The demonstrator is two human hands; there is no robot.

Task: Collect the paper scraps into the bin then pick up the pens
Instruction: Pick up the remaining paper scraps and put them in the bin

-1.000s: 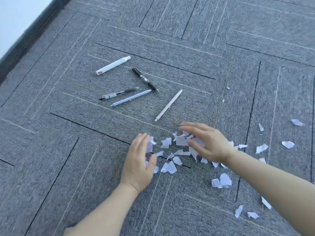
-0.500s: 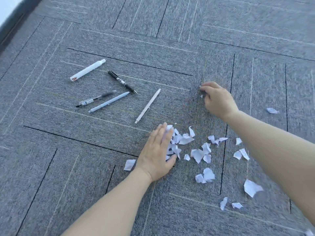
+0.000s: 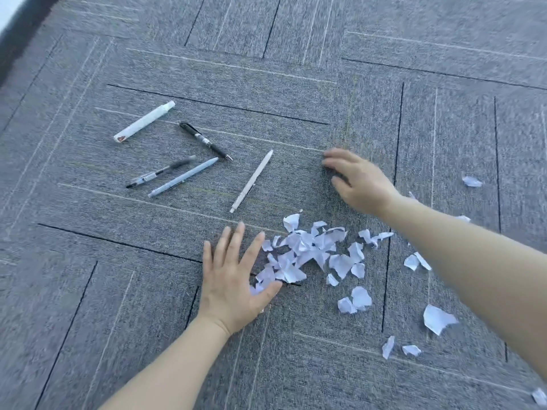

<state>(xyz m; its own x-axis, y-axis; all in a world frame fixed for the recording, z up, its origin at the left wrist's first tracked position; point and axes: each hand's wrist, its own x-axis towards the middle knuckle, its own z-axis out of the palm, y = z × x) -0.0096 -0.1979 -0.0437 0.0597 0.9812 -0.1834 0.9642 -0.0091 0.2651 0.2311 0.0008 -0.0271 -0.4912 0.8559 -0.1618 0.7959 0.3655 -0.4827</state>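
A loose heap of white paper scraps (image 3: 307, 250) lies on the grey carpet. My left hand (image 3: 233, 279) rests flat, fingers spread, against the heap's left edge, its thumb touching a scrap. My right hand (image 3: 358, 180) is palm down on the carpet beyond the heap, fingers curled and blurred; whether it holds a scrap is hidden. Several pens lie to the upper left: a white marker (image 3: 145, 121), a black pen (image 3: 205, 140), a clear-and-black pen (image 3: 159, 172), a pale blue pen (image 3: 183, 177) and a white pen (image 3: 251, 182). No bin is in view.
More scraps lie scattered to the right, among them a large one (image 3: 438, 318), a pair (image 3: 355, 300) and one far off (image 3: 472, 181). A dark skirting board (image 3: 17, 34) runs along the top left corner. Carpet tiles fill everything else.
My left hand has slid left to the heap's edge and spread flat. My right hand has come slightly toward me from the far tiny scrap. The scraps are bunched more tightly.
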